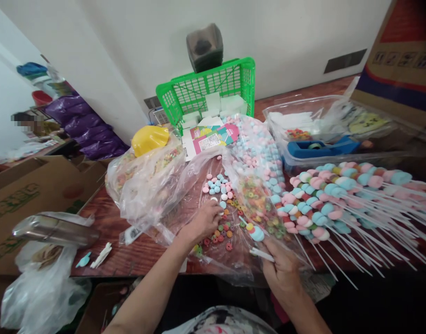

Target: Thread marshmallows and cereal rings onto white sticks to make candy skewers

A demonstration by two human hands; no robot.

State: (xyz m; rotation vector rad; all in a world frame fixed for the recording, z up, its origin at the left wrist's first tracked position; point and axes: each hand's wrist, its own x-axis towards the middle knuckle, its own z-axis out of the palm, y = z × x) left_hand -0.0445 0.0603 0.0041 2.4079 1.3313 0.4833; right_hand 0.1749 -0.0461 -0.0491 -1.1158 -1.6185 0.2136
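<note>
My right hand (282,263) is closed round a candy skewer (256,233), a thin stick threaded with blue and white marshmallows and a yellow-orange piece; its bare tip points up and left. White stick ends also show by its fingers. My left hand (206,219) is over the loose candy, fingertips pinched together by a pale piece; what they hold, if anything, is hidden. Just beyond it lie loose pink, blue and white marshmallows (217,183). Gummy rings (219,235) in red, green and orange are scattered on clear plastic between the hands.
Finished marshmallow skewers (338,195) are heaped at the right, sticks toward me. Behind are a marshmallow bag (256,148), a green basket (207,86) and a clear tub (303,104) with a blue tape dispenser (320,147). A steel flask (56,230) lies at the left.
</note>
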